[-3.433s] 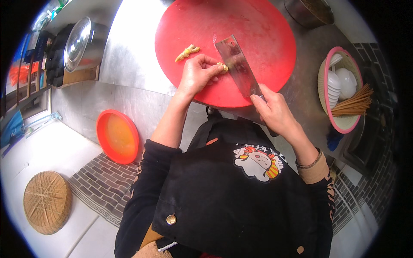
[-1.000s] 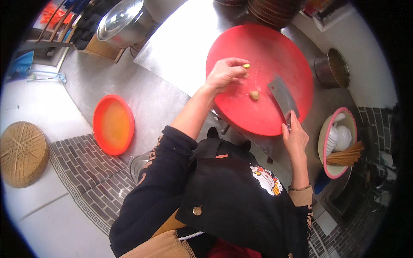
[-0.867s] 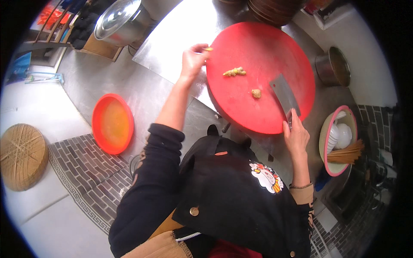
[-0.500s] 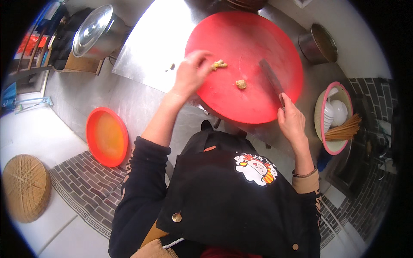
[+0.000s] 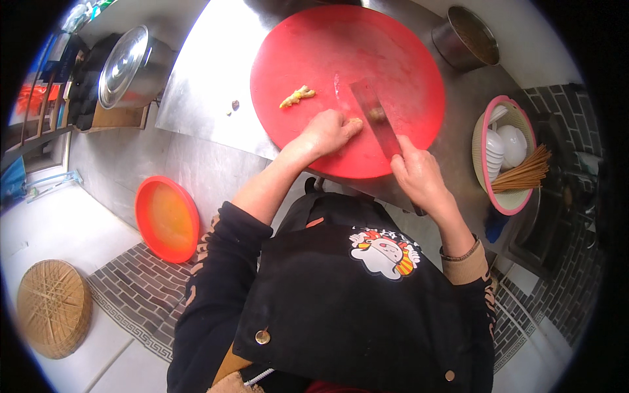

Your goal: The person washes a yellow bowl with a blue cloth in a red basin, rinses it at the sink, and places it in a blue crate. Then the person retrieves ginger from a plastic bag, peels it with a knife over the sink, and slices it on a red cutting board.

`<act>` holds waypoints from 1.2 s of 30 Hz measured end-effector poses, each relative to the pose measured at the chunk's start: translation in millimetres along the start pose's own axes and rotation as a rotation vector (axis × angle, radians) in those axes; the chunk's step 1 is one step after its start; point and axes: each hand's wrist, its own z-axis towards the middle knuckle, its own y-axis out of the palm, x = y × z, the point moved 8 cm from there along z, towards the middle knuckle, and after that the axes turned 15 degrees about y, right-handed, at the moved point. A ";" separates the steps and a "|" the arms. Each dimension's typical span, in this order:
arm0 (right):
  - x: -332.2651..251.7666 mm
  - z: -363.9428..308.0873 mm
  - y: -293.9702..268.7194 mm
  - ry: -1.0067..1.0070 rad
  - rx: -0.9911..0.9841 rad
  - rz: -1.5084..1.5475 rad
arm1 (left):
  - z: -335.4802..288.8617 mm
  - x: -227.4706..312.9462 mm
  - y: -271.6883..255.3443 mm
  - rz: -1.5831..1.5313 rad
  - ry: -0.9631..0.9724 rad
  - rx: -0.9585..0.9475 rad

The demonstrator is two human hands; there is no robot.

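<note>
My left hand (image 5: 329,133) rests on the round red chopping board (image 5: 288,52), its fingers closed round a small knob of ginger (image 5: 354,124) that mostly hides beneath them. My right hand (image 5: 422,175) grips the handle of a cleaver (image 5: 371,105). The wide blade slants over the board just right of the ginger knob, and a yellowish patch shows on it, either a reflection or a bit of ginger. A longer branched piece of ginger (image 5: 298,96) lies on the board beyond my left hand.
The board sits on a steel table (image 5: 196,98) with small scraps (image 5: 235,105) at left. A steel pot (image 5: 466,42) stands at far right; nearer is a pink-rimmed basket (image 5: 481,154) with white bowls and chopsticks. An orange basin (image 5: 139,213) and lidded pot (image 5: 124,69) are at left.
My left hand has left the longer ginger, which now lies flat, and closed on the small knob. My right hand has brought the cleaver left, beside the knob. The whole view has shifted slightly.
</note>
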 end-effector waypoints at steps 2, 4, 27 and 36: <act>-4.7 -1.0 0.3 -0.006 -0.002 -0.015 | -2.8 -3.8 11.7 -0.199 -0.114 -0.024; -8.5 -2.9 2.0 -0.012 -0.031 -0.003 | -4.1 -2.2 14.1 -0.244 -0.131 0.004; -23.0 2.7 3.4 -0.042 -0.063 -0.130 | -0.1 -3.0 19.1 -0.206 -0.210 -0.014; -18.6 26.4 7.1 -0.010 -0.151 -0.108 | -1.4 0.3 19.6 -0.214 -0.227 -0.042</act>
